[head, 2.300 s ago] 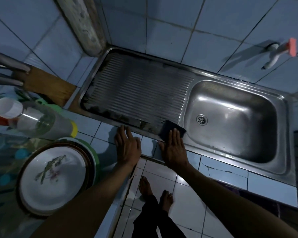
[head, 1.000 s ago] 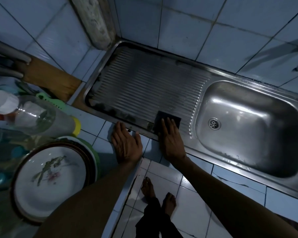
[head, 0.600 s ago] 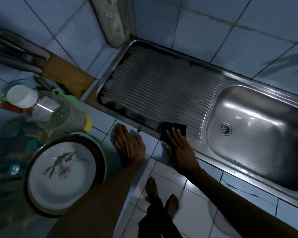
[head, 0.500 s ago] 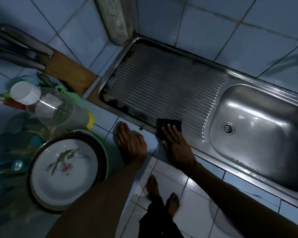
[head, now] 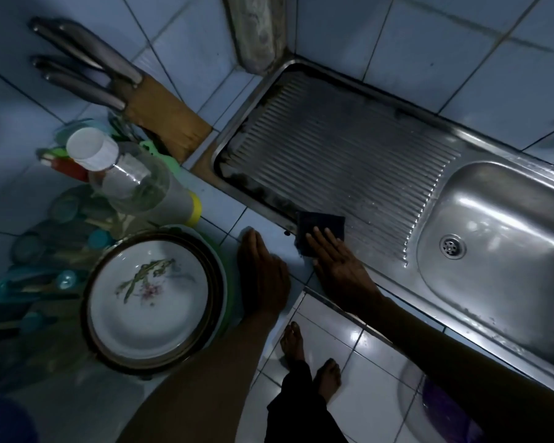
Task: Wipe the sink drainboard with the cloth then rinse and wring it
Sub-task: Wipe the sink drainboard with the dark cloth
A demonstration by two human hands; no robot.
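Observation:
A dark square cloth [head: 317, 224] lies on the near edge of the ribbed steel drainboard [head: 339, 155]. My right hand [head: 339, 263] presses flat on the cloth with straight fingers, covering its near part. My left hand [head: 263, 276] rests flat on the tiled counter just left of it, holding nothing. The sink basin [head: 499, 244] with its drain [head: 452, 246] is to the right. Dark grime lines the drainboard's left and near edges.
A stack of plates [head: 151, 298] sits at the left on the counter. Behind it stand a clear bottle with a white cap [head: 122, 174] and a wooden knife block [head: 160, 113]. Tiled wall rises behind the sink. My bare feet [head: 307, 356] stand on the floor below.
My right hand has slid the cloth back and forth along the drainboard's near edge, staying near its left part. My left hand has stayed on the counter. The view shifted left.

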